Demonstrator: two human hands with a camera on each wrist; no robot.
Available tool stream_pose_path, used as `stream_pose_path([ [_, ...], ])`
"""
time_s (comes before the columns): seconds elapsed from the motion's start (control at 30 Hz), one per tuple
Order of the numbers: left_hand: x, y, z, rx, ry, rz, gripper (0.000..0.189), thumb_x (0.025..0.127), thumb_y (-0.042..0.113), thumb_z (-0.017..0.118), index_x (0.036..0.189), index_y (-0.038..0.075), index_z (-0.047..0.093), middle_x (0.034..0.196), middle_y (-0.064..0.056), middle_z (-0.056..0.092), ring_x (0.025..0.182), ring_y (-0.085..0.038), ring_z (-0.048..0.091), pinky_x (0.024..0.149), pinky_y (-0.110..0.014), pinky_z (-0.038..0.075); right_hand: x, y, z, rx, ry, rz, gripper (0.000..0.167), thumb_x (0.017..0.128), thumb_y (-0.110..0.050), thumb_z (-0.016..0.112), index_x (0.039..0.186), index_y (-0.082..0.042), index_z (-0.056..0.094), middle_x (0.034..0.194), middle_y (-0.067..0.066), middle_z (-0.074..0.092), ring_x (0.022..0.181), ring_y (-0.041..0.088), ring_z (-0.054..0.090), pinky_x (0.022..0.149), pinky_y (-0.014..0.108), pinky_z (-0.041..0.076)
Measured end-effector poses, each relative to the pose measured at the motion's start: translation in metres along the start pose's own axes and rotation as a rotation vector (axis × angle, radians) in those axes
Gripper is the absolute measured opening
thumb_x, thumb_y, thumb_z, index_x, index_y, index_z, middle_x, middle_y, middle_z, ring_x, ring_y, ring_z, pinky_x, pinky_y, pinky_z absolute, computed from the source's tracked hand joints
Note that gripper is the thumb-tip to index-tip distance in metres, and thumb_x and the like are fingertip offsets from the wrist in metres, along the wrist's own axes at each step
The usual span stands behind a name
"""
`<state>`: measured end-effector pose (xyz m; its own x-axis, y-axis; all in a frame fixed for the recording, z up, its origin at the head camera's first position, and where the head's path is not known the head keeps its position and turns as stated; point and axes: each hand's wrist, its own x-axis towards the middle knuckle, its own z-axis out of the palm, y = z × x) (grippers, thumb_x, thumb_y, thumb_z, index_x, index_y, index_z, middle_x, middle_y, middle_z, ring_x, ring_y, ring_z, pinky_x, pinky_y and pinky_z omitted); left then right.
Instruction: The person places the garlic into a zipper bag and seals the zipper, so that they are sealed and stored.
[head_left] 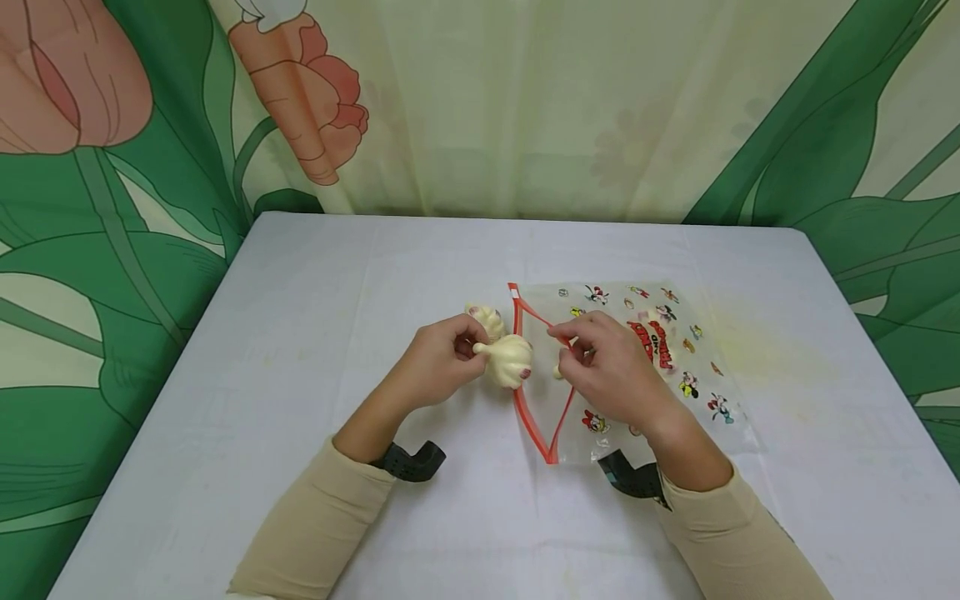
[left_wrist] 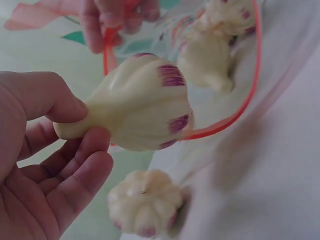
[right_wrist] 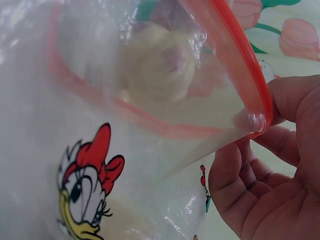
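My left hand (head_left: 442, 358) pinches a garlic bulb (head_left: 510, 362) by its stem, with purple marks on its rounded end pointing at the mouth of a clear bag. A second garlic bulb (left_wrist: 145, 202) lies on the table just beyond that hand. With thumb and fingers my right hand (head_left: 611, 362) grips the red rim (right_wrist: 245, 65) of the clear zip bag (head_left: 637, 442) and holds its mouth apart. Cartoon figures and red lettering are printed on the bag. Inside it, more garlic bulbs (left_wrist: 205, 57) show in the left wrist view.
A white cloth covers the table (head_left: 300, 375), and the bag lies flat to the right of its middle. Behind the far edge hangs a curtain (head_left: 487, 108) with flowers and green leaves. Each wrist carries a black camera strap (head_left: 411, 462).
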<state>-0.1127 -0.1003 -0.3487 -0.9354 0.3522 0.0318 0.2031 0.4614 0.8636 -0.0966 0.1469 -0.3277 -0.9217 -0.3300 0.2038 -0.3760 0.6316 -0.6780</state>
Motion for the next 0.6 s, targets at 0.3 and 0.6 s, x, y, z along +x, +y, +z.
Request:
stream_pose_path([
  [0.3, 0.004, -0.003, 0.023, 0.002, -0.073, -0.006, 0.014, 0.084, -0.002, 0.065, 0.096, 0.005, 0.064, 0.091, -0.003, 0.067, 0.084, -0.014, 0.064, 0.071, -0.024, 0.053, 0.000, 0.000, 0.000, -0.005, 0.004, -0.009, 0.027, 0.089, -0.001, 0.061, 0.113, -0.002, 0.074, 0.099, 0.008, 0.061, 0.079, 0.018, 0.054, 0.069, 0.034, 0.051],
  [0.6, 0.008, -0.005, 0.043, -0.050, -0.124, 0.008, 0.015, 0.084, -0.006, 0.062, 0.098, -0.001, 0.066, 0.095, -0.007, 0.066, 0.080, -0.012, 0.064, 0.068, -0.021, 0.052, 0.001, 0.001, 0.001, -0.012, 0.015, -0.013, 0.026, 0.088, -0.001, 0.061, 0.111, -0.003, 0.074, 0.096, 0.005, 0.061, 0.078, 0.017, 0.054, 0.069, 0.034, 0.051],
])
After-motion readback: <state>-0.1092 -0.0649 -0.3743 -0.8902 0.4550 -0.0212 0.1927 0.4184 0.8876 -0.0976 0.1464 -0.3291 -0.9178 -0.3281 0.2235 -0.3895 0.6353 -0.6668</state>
